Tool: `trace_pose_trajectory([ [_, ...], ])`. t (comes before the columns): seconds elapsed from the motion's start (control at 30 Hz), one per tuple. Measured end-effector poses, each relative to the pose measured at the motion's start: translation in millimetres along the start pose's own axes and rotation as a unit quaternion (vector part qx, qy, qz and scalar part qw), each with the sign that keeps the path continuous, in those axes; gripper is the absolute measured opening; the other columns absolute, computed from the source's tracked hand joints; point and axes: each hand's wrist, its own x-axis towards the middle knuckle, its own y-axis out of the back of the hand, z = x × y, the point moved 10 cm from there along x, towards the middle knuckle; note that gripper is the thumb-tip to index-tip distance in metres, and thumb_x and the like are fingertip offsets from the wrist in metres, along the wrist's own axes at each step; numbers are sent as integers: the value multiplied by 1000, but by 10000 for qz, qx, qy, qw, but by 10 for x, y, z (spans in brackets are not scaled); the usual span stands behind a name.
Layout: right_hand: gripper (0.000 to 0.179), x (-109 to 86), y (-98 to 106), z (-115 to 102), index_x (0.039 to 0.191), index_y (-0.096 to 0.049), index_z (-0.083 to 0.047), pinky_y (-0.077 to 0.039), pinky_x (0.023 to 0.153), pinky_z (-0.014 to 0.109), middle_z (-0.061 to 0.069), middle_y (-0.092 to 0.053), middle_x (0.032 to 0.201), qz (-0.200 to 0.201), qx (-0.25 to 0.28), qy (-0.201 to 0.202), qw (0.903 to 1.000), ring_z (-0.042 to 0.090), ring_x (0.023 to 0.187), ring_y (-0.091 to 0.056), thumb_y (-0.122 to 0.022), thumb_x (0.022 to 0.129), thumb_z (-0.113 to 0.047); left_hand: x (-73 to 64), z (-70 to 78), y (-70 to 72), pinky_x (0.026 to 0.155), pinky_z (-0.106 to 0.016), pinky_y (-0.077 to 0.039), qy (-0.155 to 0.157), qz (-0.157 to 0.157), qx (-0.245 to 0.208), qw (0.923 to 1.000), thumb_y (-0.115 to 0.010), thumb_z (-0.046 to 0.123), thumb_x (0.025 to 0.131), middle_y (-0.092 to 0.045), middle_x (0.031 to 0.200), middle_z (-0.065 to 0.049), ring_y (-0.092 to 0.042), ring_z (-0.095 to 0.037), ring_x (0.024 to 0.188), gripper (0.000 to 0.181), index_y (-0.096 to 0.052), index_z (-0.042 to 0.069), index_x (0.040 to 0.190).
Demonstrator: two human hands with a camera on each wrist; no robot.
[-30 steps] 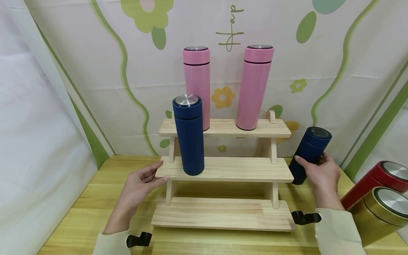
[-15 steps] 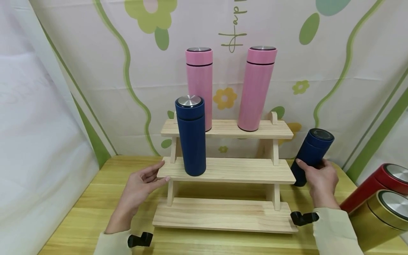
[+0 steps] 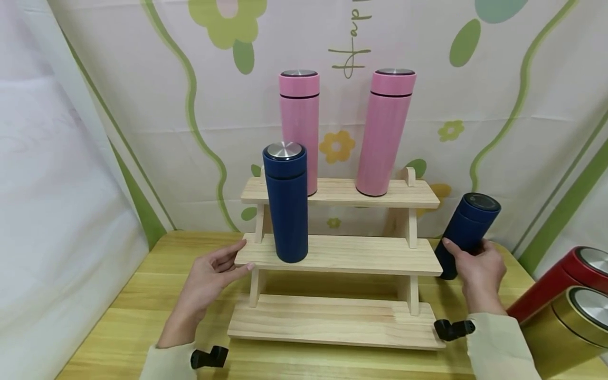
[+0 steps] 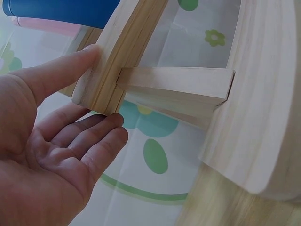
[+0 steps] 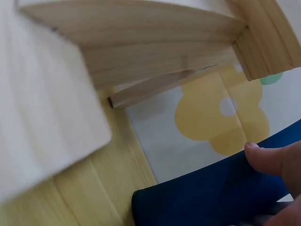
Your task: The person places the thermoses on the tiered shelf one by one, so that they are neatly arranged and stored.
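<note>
A three-tier wooden display stand (image 3: 337, 322) stands on the table. My left hand (image 3: 209, 279) grips the left end of its middle shelf (image 4: 108, 61), thumb at the front edge and fingers behind. My right hand (image 3: 482, 272) holds a dark blue thermos bottle (image 3: 467, 224), leaning, just right of the stand; whether its base touches the table I cannot tell. In the right wrist view my thumb lies along this blue bottle (image 5: 202, 193). Another blue thermos bottle (image 3: 287, 211) stands on the middle shelf, left of centre. Two pink thermos bottles (image 3: 306, 126) (image 3: 387, 132) stand on the top shelf.
A red thermos bottle (image 3: 556, 287) and a gold one (image 3: 556, 332) stand at the right edge, beside my right forearm. Behind the stand hangs a flower-printed cloth (image 3: 380, 31), and a white cloth (image 3: 62, 174) hangs at the left.
The head view has shifted slightly, so everything sits a little further right in it. Both hands keep their holds, and the bottles stay as they were relative to the stand.
</note>
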Motion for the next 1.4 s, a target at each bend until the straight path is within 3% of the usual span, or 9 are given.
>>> trace_pose_trajectory([
  [0.27, 84, -43, 34, -45, 161, -42, 4, -44, 121, 60, 32, -53, 157, 128, -326, 266, 9990, 46, 144, -52, -72, 101, -46, 2, 14, -12, 119, -35, -49, 18, -3, -20, 10000, -87, 33, 94, -49, 167, -5, -43, -29, 157, 72, -56, 19, 157],
  [0.5, 84, -146, 141, -129, 158, -46, 4, -49, 108, 60, 34, -58, 151, 307, -523, 497, 9969, 47, 137, -57, -69, 101, -54, -10, -3, -18, 120, -39, -48, 50, 25, 40, 10000, -86, 34, 94, -48, 167, -7, -43, -31, 157, 72, -56, 20, 157],
  [0.57, 84, -190, 178, -178, 158, -47, 3, -50, 110, 61, 33, -58, 152, 340, -513, 538, 9967, 48, 137, -59, -70, 101, -54, -10, -2, -10, 121, -40, -48, 54, 42, 51, 10000, -86, 35, 94, -48, 167, -7, -43, -31, 157, 72, -56, 20, 157],
  [0.67, 84, -263, 205, -236, 163, -45, -4, -56, 107, 52, 26, -57, 156, 210, -403, 447, 9980, 44, 140, -60, -70, 100, -54, -8, 5, 0, 120, -39, -48, 54, 54, 43, 10000, -86, 34, 94, -49, 167, -7, -43, -30, 157, 71, -56, 20, 157],
  [0.83, 86, -374, 234, -315, 168, -38, -10, -55, 113, 45, 19, -52, 163, -142, -155, 261, 9994, 39, 144, -56, -72, 100, -52, -5, 4, 0, 118, -34, -50, 34, 37, -11, 10000, -86, 32, 94, -50, 166, -6, -44, -29, 156, 70, -57, 20, 157],
  [1.0, 90, -479, 287, -370, 171, -29, -11, -41, 126, 60, 19, -42, 170, -406, 28, 147, 9991, 41, 153, -48, -71, 101, -50, -7, 3, -8, 119, -35, -50, 9, 16, -11, 10000, -86, 33, 94, -49, 167, -5, -44, -29, 156, 71, -56, 20, 157],
  [1.17, 95, -568, 353, -442, 172, -25, -12, -35, 127, 67, 19, -37, 173, -601, -98, 208, 9979, 44, 157, -41, -71, 101, -53, -8, 1, 3, 119, -35, -50, 7, 51, -10, 10000, -86, 33, 94, -50, 167, -5, -45, -28, 156, 70, -57, 21, 157],
  [1.4, 97, -681, 452, -517, 173, -23, -12, -36, 124, 71, 22, -36, 173, -698, -455, 317, 9960, 48, 156, -39, -70, 100, -57, -9, -1, 9, 119, -36, -49, 0, 72, 24, 10000, -86, 34, 94, -50, 166, -4, -46, -28, 155, 70, -57, 21, 156],
])
